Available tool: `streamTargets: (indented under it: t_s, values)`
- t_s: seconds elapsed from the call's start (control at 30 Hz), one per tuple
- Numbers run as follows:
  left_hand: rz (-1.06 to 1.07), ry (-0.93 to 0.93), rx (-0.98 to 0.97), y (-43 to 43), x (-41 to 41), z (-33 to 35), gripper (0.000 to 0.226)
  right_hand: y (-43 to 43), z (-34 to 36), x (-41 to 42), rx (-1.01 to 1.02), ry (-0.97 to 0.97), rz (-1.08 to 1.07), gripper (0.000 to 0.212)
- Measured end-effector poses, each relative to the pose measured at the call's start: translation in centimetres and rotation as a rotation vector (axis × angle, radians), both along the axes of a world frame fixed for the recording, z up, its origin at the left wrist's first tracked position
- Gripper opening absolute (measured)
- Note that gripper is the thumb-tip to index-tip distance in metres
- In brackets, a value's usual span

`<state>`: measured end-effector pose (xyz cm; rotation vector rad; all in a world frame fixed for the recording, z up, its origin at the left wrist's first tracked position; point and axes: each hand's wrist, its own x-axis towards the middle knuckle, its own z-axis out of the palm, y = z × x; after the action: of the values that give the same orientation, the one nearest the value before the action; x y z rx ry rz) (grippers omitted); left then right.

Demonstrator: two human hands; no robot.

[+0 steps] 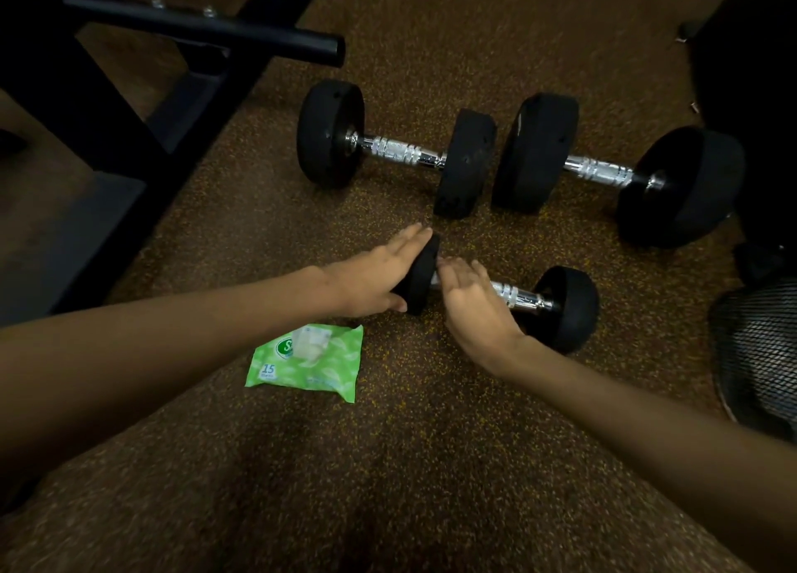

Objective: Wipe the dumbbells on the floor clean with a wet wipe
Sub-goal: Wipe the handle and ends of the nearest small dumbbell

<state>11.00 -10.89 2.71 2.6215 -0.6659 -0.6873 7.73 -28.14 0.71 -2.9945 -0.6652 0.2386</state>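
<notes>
A small dumbbell (565,305) with black heads and a chrome handle lies on the floor nearest me. My left hand (371,279) cups its left head, fingers over the top and thumb underneath. My right hand (470,305) lies palm down over the left part of the handle. A pale sliver shows under its fingertips; whether that is a wipe or the chrome I cannot tell. Two larger dumbbells lie beyond: one in the middle (396,149), one to the right (604,171). A green wet wipe pack (306,363) lies on the floor under my left wrist.
The floor is brown speckled rubber (388,464). A black metal equipment frame (142,98) with a protruding bar (207,29) stands at the upper left. A black mesh object (759,357) sits at the right edge, with dark equipment (750,54) above it.
</notes>
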Motion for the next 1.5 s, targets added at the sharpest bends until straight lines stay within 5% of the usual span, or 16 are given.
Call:
streamTargets:
  t_s: [0.13,0.27,0.53,0.77,0.87,0.97,1.13,1.27,1.5]
  values:
    - [0.010,0.005,0.001,-0.1,0.0,0.4,0.107,0.8,1.1,3.2,0.172,0.205,-0.217,0.030]
    - [0.004,0.013,0.011,-0.2,0.0,0.6,0.106,1.7,1.0,5.5,0.268,0.369,-0.391,0.029]
    - [-0.011,-0.012,0.009,0.0,-0.4,0.3,0.106,0.1,-1.2,-0.2,-0.053,-0.148,0.037,0.047]
    - [0.000,-0.010,0.035,-0.4,-0.2,0.6,0.107,-2.4,-2.2,0.3,-0.152,-0.387,0.323,0.030]
    - [0.008,-0.003,0.039,-0.4,-0.1,0.8,0.105,-1.2,-0.7,0.1,-0.015,-0.179,0.136,0.037]
    - [0.009,-0.007,0.045,-0.5,-0.1,0.9,0.104,0.4,1.3,2.1,0.153,0.003,-0.111,0.022]
    - [-0.019,-0.032,0.098,-0.6,-0.4,0.7,0.106,0.9,1.5,7.0,0.137,0.391,-0.277,0.023]
    - [-0.024,-0.030,0.090,-0.5,-0.5,0.9,0.105,1.5,1.3,6.0,0.170,0.392,-0.334,0.028]
    - [-0.013,-0.028,0.058,-0.4,-0.8,0.9,0.103,1.0,1.4,0.7,0.017,0.058,-0.107,0.035]
